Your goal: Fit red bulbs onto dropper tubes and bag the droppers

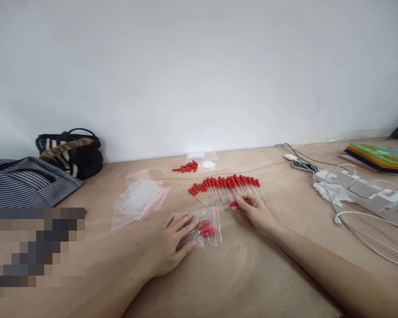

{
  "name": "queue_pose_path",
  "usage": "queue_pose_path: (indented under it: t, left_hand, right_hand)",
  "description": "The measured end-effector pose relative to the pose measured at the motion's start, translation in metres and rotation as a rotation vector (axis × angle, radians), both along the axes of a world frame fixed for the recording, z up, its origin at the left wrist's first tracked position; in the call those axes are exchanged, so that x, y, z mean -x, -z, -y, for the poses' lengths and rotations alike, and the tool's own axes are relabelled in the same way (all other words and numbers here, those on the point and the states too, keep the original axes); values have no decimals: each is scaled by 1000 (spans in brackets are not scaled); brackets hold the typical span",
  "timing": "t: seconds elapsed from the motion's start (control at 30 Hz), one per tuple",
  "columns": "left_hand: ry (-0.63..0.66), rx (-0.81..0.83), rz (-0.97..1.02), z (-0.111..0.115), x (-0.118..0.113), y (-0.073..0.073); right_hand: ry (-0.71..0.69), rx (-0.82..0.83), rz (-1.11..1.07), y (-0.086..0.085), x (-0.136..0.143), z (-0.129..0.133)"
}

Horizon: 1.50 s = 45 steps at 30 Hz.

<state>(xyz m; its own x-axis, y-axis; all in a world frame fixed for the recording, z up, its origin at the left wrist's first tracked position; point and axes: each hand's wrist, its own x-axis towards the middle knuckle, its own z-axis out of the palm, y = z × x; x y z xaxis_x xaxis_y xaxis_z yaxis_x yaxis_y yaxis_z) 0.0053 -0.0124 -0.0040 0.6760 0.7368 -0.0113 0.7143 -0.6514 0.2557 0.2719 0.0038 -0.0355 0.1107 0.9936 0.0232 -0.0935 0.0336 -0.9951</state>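
Observation:
My left hand [174, 245] lies with its fingers apart on the left part of a clear zip bag [215, 216] that has several red pieces [205, 227] inside. Between the thumb and fingers of my right hand [254, 214] is a red-tipped piece [233, 203], just right of the bag. Beyond both hands, several thin pale sticks with red tips [225, 182] lie fanned in a row, tips toward the wall. Farther back is a small pile of loose red pieces [188, 167].
Flat clear bags [137, 198] overlap left of centre. Another bag and thin sticks [209, 164] lie near the wall. At the left are a black bag [86, 154] and a striped bag [33, 183]. Cables, a power strip [374, 198] and coloured sheets [380, 157] occupy the right.

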Motion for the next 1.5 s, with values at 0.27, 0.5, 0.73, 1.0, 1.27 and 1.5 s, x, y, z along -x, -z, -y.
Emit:
queue_pose_path:
  t: [0.27,0.5,0.73,1.0,1.27,1.5]
  left_hand:
    - [12,-3,15,1,1,2]
    - [19,-6,20,0,1,2]
    - [11,-4,11,0,2,1]
    - [12,-7,16,-1,1,1]
    - [3,8,23,0,-1,0]
    - [14,1,60,0,-1,2]
  right_hand:
    - [-258,-125,287,1,1,-1]
    - [-161,-157,309,-11,-37,-8]
    - [-57,-124,280,-26,-60,1]
    - [-124,-82,282,-18,-49,1]
    - [-235,-197,335,-2,-2,1]
    - [-224,-281,598,0,17,-8]
